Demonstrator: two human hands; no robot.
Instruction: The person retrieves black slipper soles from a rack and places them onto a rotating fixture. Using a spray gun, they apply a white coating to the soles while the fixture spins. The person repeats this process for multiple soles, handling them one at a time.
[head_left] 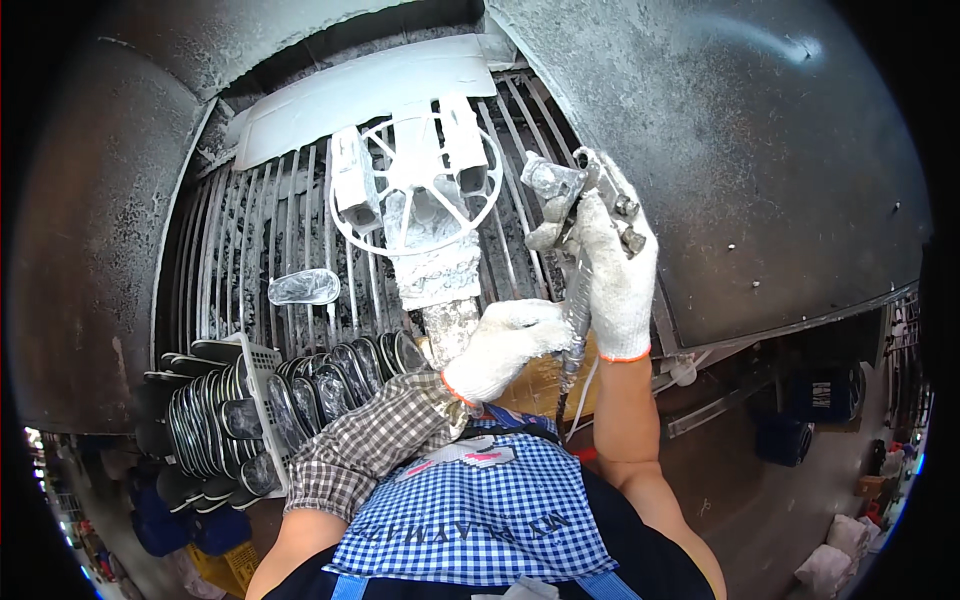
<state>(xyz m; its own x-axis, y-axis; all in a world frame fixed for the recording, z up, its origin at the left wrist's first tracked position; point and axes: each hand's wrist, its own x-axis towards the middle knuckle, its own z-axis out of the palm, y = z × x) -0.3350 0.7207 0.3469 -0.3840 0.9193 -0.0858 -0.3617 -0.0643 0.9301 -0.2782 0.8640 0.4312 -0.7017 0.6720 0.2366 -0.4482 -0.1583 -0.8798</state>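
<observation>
My right hand (622,290), in a white knit glove with an orange cuff, is closed around a paint-crusted spray gun (553,190). The gun's head points up and to the left. Its handle is partly hidden by the glove. Below it hangs a dirty grey hose (574,335), coated with residue. My left hand (508,345), gloved the same way, has its fingers closed at this hose just under the gun. Left of the gun stands a white-coated spoked wheel (440,246) with two white block-like holders (352,182) on it. Nothing else is in either hand.
A clear-looking shoe sole (304,287) lies on the metal grate (235,240). A white plastic basket (262,385) holds several dark soles at the lower left, with more soles (345,372) beside it. Booth walls (760,150) rise on both sides. A white board (370,85) lies behind the wheel.
</observation>
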